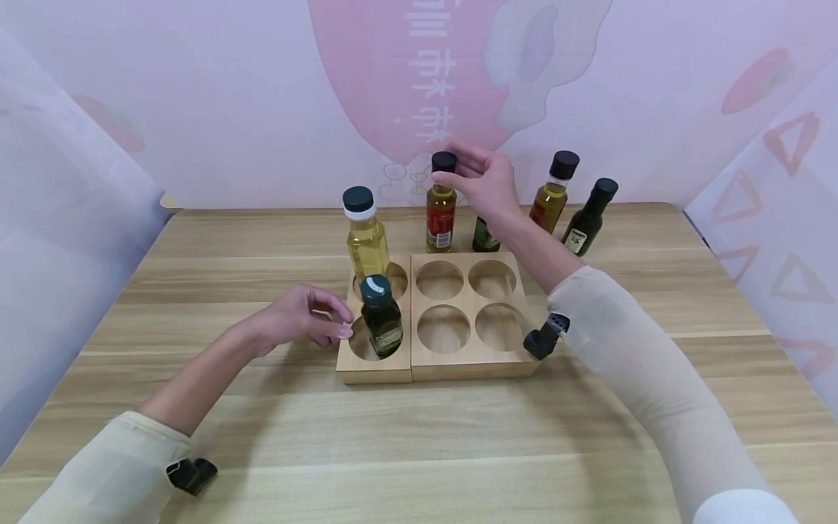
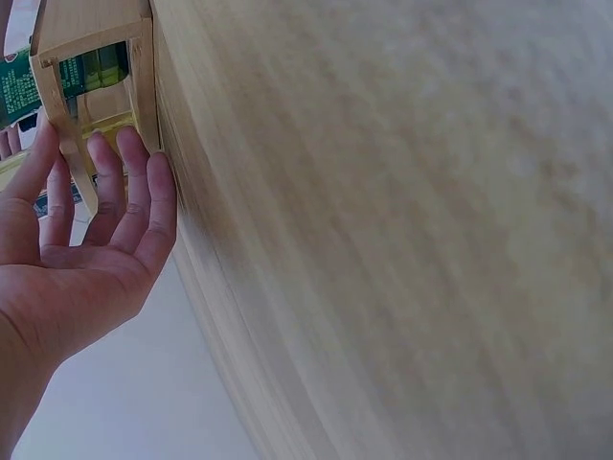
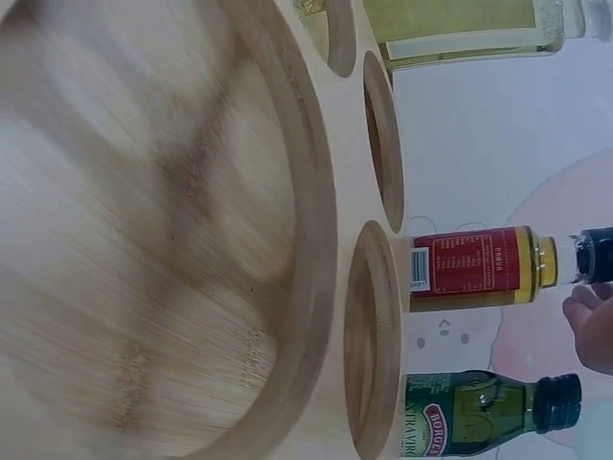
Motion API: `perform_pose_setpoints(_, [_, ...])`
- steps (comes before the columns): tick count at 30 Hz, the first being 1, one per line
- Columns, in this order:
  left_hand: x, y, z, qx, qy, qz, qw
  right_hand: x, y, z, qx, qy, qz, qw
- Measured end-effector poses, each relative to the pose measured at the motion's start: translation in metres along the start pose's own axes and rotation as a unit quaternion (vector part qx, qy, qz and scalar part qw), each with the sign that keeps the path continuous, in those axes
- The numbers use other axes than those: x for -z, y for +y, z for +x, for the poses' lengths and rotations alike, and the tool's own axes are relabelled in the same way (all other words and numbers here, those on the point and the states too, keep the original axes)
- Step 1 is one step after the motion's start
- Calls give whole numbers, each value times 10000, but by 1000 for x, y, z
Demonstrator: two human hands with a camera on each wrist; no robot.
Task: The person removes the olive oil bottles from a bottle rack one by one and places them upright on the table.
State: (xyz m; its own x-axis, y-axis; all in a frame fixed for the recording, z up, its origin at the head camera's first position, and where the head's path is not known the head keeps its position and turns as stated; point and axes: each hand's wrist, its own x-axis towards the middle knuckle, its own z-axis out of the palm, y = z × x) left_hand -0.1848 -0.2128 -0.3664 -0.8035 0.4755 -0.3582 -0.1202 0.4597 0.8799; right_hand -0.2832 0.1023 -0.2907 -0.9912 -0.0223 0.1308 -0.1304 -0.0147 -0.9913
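In the head view, my right hand (image 1: pixel 487 182) pinches the black-capped top of a red-labelled oil bottle (image 1: pixel 440 218), thumb across the neck and fingers behind. This bottle stands upright behind the wooden rack (image 1: pixel 471 355). My left hand (image 1: pixel 304 316) lies at the left side of a narrower two-hole rack (image 1: pixel 374 376), fingers relaxed and holding nothing. Close to its fingertips, a dark green bottle (image 1: pixel 382 320) stands in the front hole. Behind it, a pale yellow oil bottle (image 1: pixel 366 244) with a green cap is in the back hole. The left wrist view shows the left hand's fingers (image 2: pixel 134 196) spread beside the rack.
A green Borges bottle (image 3: pixel 469 414) stands behind the rack, partly hidden by the right hand in the head view. Further right are another black-capped oil bottle (image 1: pixel 550 200) and a small dark bottle (image 1: pixel 587 222). A printed backdrop (image 1: pixel 262 109) closes off the table's far edge.
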Motion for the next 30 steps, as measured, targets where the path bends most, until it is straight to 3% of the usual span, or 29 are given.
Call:
perform_pose_setpoints(8, [0,1,0,-18,11,14,10000,12,-13,-16,-86,33,-98,9999])
perform_pose_setpoints(16, [2,1,-1,-13,-8,-7,10000,29,-15,-38,397,-173,-527,9977])
perform_pose_setpoints(20, [2,0,-1,-10,-9,-9,10000,38,-12,-51,402,-418,-785,9952])
perform_pose_setpoints(25, [2,0,-1,3,14,10,10000,55,-2,-68,406,-909,-1324,9862])
perform_pose_setpoints(30, [1,2,-1,-27,22,51,10000,77,8,-81,448,-1269,-2068,9691])
